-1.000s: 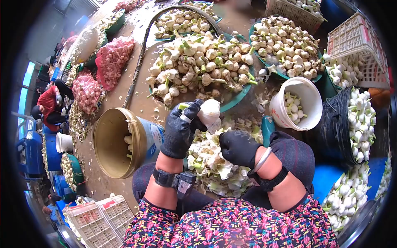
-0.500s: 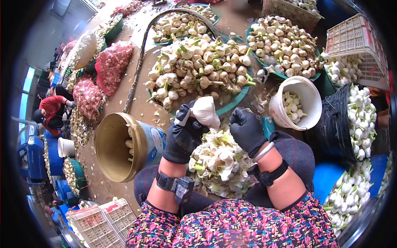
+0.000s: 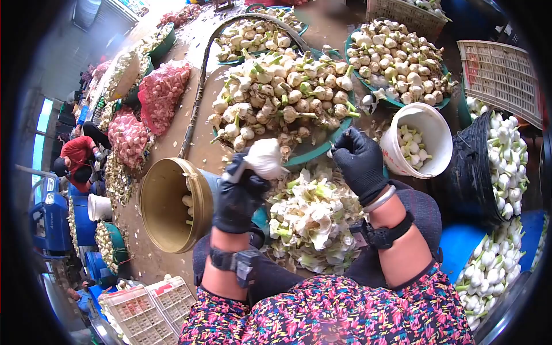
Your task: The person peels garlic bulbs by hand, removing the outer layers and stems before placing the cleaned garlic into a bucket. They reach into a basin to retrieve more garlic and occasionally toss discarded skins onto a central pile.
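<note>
My left hand, in a black glove, is closed around a white garlic bulb at its fingertips. My right hand, also gloved, is curled shut near the front of a green tub; what its fingers hold, if anything, is hidden. Below and between both hands lies a heap of garlic peelings. The tub ahead is piled with unpeeled garlic bulbs, their stems trimmed short.
On the left a yellowish bucket lies tilted with a few bulbs inside. A white bucket at the right holds peeled bulbs. Beyond it is a black bucket full of garlic. Someone in a red top crouches at far left.
My left hand has moved left and slightly down with the garlic bulb. My right hand has moved right and up, so the hands are farther apart.
</note>
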`<state>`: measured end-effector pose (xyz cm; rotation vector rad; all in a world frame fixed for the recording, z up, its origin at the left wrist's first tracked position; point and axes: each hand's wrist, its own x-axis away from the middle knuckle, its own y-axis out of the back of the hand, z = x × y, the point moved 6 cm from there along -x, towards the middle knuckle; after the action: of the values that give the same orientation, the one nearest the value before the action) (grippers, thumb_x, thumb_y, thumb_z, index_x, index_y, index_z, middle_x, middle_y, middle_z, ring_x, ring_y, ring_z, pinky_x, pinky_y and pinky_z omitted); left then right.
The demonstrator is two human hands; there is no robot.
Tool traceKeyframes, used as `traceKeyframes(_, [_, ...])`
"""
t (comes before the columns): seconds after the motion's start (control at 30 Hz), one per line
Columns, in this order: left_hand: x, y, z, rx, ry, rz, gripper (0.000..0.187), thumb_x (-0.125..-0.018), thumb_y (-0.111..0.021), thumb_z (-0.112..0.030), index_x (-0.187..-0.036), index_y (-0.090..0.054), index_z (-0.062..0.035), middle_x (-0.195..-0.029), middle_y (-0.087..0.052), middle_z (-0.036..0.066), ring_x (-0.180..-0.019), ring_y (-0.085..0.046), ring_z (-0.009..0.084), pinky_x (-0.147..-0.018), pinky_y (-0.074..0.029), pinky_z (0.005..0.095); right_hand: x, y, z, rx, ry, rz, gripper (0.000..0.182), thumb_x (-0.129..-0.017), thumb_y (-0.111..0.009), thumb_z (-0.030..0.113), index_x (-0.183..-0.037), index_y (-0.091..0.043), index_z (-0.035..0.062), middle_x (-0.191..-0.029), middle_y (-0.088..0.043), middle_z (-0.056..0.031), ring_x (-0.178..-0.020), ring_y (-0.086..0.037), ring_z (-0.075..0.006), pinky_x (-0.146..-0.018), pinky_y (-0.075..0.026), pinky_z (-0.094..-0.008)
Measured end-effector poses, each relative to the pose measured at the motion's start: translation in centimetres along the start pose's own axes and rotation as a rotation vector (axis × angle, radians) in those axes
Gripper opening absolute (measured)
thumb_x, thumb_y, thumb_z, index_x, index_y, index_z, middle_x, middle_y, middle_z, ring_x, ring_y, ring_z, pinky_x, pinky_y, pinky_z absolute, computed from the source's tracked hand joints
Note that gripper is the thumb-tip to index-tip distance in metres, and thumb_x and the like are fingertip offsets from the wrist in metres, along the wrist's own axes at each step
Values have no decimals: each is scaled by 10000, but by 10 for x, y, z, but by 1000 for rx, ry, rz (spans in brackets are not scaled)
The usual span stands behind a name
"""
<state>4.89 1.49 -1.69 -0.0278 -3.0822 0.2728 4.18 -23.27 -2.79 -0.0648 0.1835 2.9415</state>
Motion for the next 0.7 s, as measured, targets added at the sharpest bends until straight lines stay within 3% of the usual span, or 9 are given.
traceKeyframes(0.03, [2,13,-25,-677,-398,-43,214,-896,-527,-193,-1051,-549,-48,-856,-612,42,-702,-595,162,-615,-516,293,3,1,3,-3,1,-1,75,-744,-523,8,-793,-572,37,-728,-588,-36,-689,-557,-102,-633,-451,-242])
traceKeyframes(0.1, [-1,77,-44,111,-124,-194,271,-902,-521,-205,-1099,-535,-20,-866,-621,66,-736,-613,204,-662,-524,299,16,-15,0,457,35,286,102,-704,-525,42,-767,-604,24,-728,-624,-130,-714,-620,-230,-669,-479,-315])
traceKeyframes(0.17, [7,132,-101,-1016,-535,-224,310,-915,-500,-227,-1139,-528,-14,-876,-629,79,-729,-616,195,-659,-526,289,32,-28,-13,441,-12,497,99,-693,-539,89,-725,-612,32,-718,-600,-192,-723,-577,-375,-671,-460,-436])
traceKeyframes(0.23, [5,178,-106,251,-117,-282,270,-911,-510,-206,-1111,-548,-29,-965,-637,89,-723,-609,142,-570,-498,263,32,-35,-4,376,81,475,122,-696,-602,150,-719,-612,31,-700,-595,-187,-714,-578,-368,-652,-453,-436])
traceKeyframes(0.27, [2,187,-101,426,-93,-125,239,-916,-505,-216,-1075,-570,-49,-940,-648,68,-692,-600,121,-546,-489,255,28,-37,6,364,98,420,230,-682,-674,239,-682,-597,22,-668,-576,-186,-681,-583,-338,-617,-448,-414])
traceKeyframes(0.37, [8,138,-72,369,-93,-340,107,-889,-548,-166,-958,-571,-88,-728,-570,-11,-611,-545,82,-530,-476,243,26,-60,8,-113,-4,364,284,-690,-745,212,-770,-536,37,-610,-507,-53,-558,-486,-131,-546,-416,-294])
traceKeyframes(0.47, [7,77,-25,651,249,-132,104,-887,-523,-119,-979,-556,-86,-721,-533,-13,-594,-505,57,-521,-458,227,28,-74,29,-209,126,333,395,-703,-759,85,-1014,-518,52,-764,-509,33,-686,-478,-37,-626,-436,-215])
traceKeyframes(0.5, [11,52,-23,526,267,-289,131,-893,-525,-114,-1006,-552,-53,-692,-507,-17,-548,-464,59,-493,-421,197,29,-76,38,-239,126,322,462,-697,-760,66,-1080,-502,55,-796,-513,34,-713,-490,-36,-640,-443,-211])
traceKeyframes(0.7, [31,3,17,493,528,-134,305,-850,-564,-161,-1135,-533,-57,-719,-579,11,-559,-527,100,-527,-471,252,18,-76,32,-411,104,261,234,-765,-684,46,-969,-569,30,-722,-534,38,-659,-516,-46,-616,-453,-198])
